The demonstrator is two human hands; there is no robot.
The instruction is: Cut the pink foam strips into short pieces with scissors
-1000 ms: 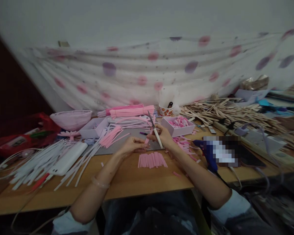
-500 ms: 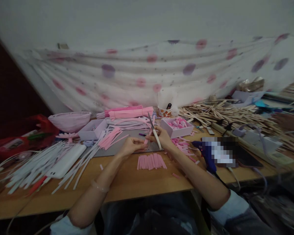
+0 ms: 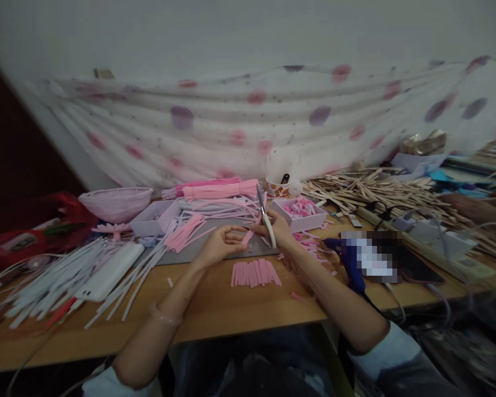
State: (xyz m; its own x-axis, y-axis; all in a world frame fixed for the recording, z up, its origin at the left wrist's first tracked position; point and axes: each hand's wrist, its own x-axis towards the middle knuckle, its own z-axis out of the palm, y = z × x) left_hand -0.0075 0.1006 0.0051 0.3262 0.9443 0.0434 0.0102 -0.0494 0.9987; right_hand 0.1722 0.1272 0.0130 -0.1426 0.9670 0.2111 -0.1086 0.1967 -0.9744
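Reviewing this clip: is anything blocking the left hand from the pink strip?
Nothing visible does. The left hand is right at the pink strip; the scissors, in the right hand, are on the strip's other side.

Wooden tabletop (image 3: 231,314), laden.
On it lie a gray mat (image 3: 179,255), short pink strips (image 3: 255,273) in a row, a blue glue gun (image 3: 353,268) and heaped wooden sticks (image 3: 367,189).

Scissors (image 3: 268,223) in R hand (image 3: 280,230), pink strip (image 3: 247,237) alongside
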